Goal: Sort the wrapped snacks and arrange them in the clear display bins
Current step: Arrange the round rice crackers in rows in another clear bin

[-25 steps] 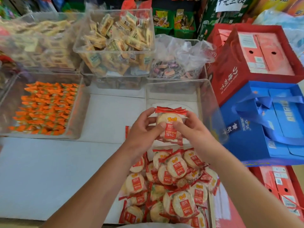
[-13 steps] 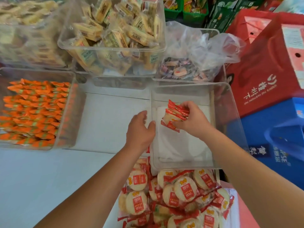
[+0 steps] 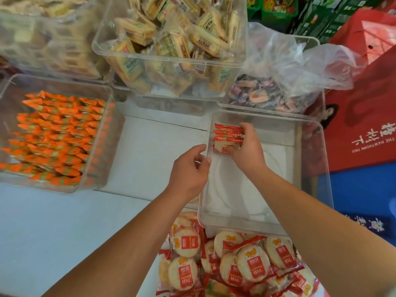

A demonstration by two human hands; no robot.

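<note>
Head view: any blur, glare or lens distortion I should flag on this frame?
Head view: light is soft and even, with no hard shadows; the wide-angle lens bows the rim of the empty bin; the orange snacks at left are smeared by blur; the cracker pile has legible labels; the right hand and its cracker stack look slightly soft; no strong glare.

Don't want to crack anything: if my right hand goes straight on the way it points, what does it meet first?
Likely the far wall of the clear bin, through the red packs your right hand grips; depth unclear.
</note>
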